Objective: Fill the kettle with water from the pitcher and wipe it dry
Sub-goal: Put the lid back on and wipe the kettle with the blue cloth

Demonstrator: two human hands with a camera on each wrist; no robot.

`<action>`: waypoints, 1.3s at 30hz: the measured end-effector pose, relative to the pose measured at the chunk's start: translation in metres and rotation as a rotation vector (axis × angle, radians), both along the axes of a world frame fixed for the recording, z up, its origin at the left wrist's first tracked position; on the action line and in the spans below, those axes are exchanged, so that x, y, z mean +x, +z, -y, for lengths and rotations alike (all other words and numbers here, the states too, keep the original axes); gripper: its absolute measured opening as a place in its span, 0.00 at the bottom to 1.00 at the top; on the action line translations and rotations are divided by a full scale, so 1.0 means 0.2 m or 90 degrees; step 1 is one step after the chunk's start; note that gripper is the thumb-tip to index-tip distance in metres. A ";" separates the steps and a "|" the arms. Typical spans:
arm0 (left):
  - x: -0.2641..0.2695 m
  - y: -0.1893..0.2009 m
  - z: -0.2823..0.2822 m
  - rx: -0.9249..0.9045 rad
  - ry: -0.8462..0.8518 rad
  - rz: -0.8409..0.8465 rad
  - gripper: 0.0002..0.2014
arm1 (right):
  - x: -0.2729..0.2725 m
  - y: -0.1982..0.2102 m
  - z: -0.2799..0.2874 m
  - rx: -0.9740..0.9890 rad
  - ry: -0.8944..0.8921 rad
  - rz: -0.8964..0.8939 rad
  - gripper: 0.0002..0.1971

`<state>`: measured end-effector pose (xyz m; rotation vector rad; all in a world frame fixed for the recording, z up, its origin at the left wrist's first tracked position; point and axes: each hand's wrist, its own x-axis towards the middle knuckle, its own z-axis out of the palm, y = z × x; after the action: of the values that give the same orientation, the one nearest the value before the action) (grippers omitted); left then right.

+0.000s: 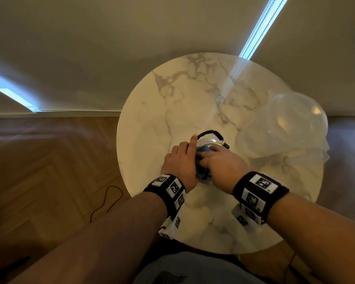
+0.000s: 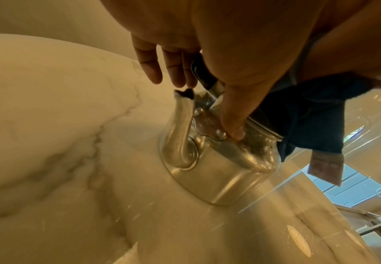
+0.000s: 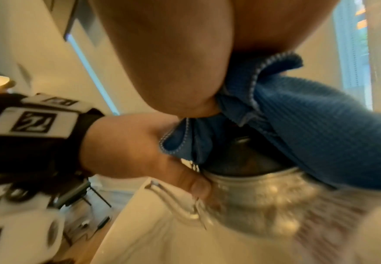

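A steel kettle with a black handle stands on the round marble table, mostly hidden under both hands. My left hand rests against its left side. The thumb presses on the kettle's shoulder and the fingers reach straight past the handle and spout. My right hand grips a blue cloth and holds it bunched on the kettle's top. In the right wrist view the cloth drapes over the lid and the wet steel body.
A clear plastic pitcher stands at the table's right side, close to the kettle. The table edge runs just in front of my wrists. A thin cable lies on the wooden floor at the left.
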<state>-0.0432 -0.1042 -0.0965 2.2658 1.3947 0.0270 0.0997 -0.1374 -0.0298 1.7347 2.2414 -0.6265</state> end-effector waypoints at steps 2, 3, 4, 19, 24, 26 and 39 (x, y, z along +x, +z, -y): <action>0.00 0.01 0.00 -0.004 0.002 0.005 0.50 | 0.02 0.00 0.06 0.007 -0.034 -0.060 0.20; 0.00 0.01 0.01 0.001 0.003 0.004 0.50 | 0.02 -0.02 0.07 0.021 -0.054 -0.061 0.22; 0.00 0.01 0.01 0.006 0.003 0.002 0.50 | 0.00 -0.02 0.06 0.035 -0.074 -0.051 0.24; 0.00 0.01 0.01 0.013 0.004 0.003 0.53 | 0.03 -0.17 0.46 0.184 -0.131 0.029 0.36; 0.00 0.02 0.01 0.018 0.002 0.007 0.49 | -0.04 -0.18 0.40 0.176 -0.122 0.025 0.36; 0.00 0.01 0.01 0.018 0.002 0.005 0.52 | 0.00 -0.20 0.46 0.177 -0.142 0.016 0.39; 0.00 0.01 0.00 0.023 -0.009 0.000 0.59 | 0.19 -0.14 0.12 0.067 -0.289 0.000 0.33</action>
<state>-0.0442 -0.1035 -0.0953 2.3058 1.3886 0.0484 0.1370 -0.1612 -0.0585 2.3214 1.9145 -0.6000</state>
